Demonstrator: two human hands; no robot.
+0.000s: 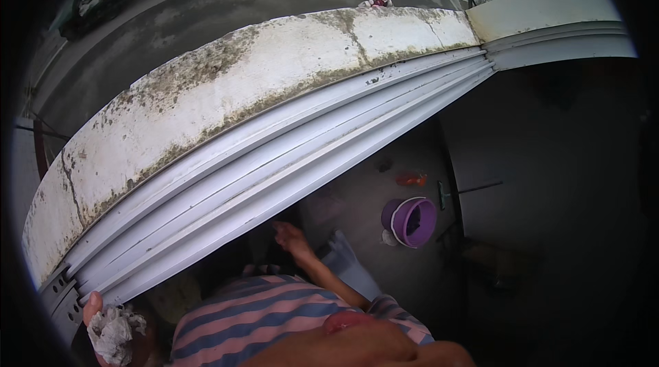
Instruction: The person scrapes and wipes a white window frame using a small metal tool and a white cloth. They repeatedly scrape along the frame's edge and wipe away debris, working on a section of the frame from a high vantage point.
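My left hand [93,307] is at the lower left, by the end of the white window track [226,192]. It is closed around a crumpled white tissue or cloth [115,335]; which of the two I cannot tell. Low in front of my striped shirt [274,308], my right hand [294,240] hangs just inside the track's inner edge. Its fingers are loosely bent and apart, with nothing seen in them. The track has several long parallel grooves with dark specks of dirt.
Beyond the track runs a stained, cracked white ledge [288,44], with a street [226,10] far below it. Inside, on the dim floor, stand a purple bucket [427,224] with a white handle and, close by, an orange item [412,179] and a long-handled squeegee [443,195].
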